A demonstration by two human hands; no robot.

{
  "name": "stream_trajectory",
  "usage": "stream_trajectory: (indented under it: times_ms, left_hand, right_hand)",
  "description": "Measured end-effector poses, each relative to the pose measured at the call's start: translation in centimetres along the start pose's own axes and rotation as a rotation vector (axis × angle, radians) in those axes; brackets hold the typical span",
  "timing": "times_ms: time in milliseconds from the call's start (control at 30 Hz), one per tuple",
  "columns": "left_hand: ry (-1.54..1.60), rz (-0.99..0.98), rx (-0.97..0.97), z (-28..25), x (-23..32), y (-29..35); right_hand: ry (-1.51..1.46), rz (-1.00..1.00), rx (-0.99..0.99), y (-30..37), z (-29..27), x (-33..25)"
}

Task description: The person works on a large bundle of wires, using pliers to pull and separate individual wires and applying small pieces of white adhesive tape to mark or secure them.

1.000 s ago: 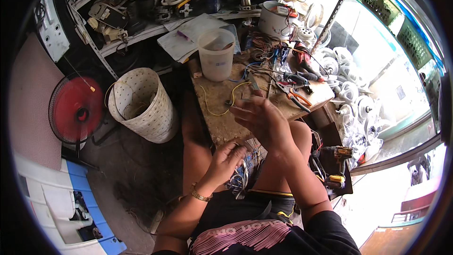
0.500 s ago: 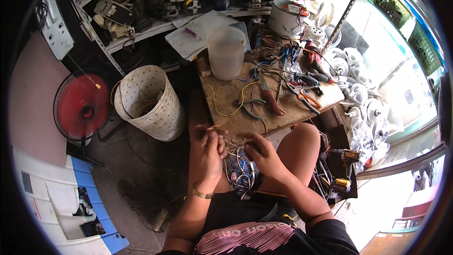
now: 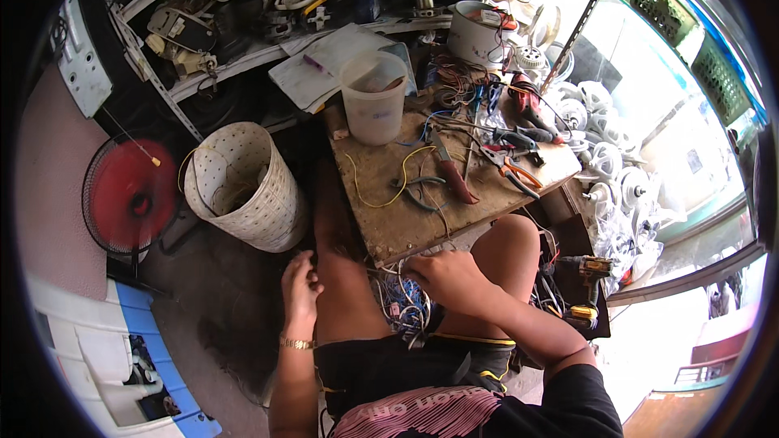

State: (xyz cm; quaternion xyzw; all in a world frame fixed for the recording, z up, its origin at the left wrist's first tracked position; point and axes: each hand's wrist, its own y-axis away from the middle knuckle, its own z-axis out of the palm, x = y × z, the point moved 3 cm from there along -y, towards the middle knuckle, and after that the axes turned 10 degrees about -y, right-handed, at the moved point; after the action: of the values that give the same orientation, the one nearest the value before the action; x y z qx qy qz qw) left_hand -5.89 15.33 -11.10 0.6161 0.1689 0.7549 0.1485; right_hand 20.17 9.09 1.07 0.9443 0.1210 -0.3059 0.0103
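My left hand hangs beside my left thigh, its fingers loosely curled and apart, with nothing visible in them. My right hand is closed at the near edge of the wooden table, over my lap. A thin pale wire runs to its fingertips, which are partly hidden. Below them, a tangle of blue and white wires lies between my thighs. A translucent plastic bucket stands on the table, with copper-coloured strands showing inside.
On the wooden table lie a red-handled knife, dark pliers, orange-handled pliers and a yellow wire. A perforated white basket and a red fan stand left. A cordless drill sits at right.
My left hand has moved left and down, and the copper-coloured strands it held are gone from it. Similar strands now show in the bucket. My right hand has lowered slightly.
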Motion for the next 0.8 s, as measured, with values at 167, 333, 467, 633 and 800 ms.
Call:
stream_trajectory:
  times_ms: [167, 333, 467, 633, 800]
  left_hand:
    - [-0.108, 0.242, 0.555, -2.9, -0.1, 3.1]
    - [-1.313, 1.104, -0.071, 8.0, 6.5, 9.3]
    - [-0.973, 0.935, -0.242, 6.9, 5.9, 7.1]
    - [-1.131, 1.055, -0.226, 4.7, 8.2, 5.9]
    - [-1.150, 1.085, -0.306, 3.2, 8.3, 6.1]
  right_hand:
    - [0.153, -0.051, -0.167, -2.2, 1.4, 0.5]
    - [0.068, -0.124, -0.201, -4.2, 1.3, -1.7]
    - [-0.101, -0.238, -0.332, -4.8, -2.7, -2.5]
    - [-0.606, -0.041, -0.828, -4.3, -5.5, 0.1]
    - [-0.433, -0.079, -0.699, -3.9, -3.6, 6.1]
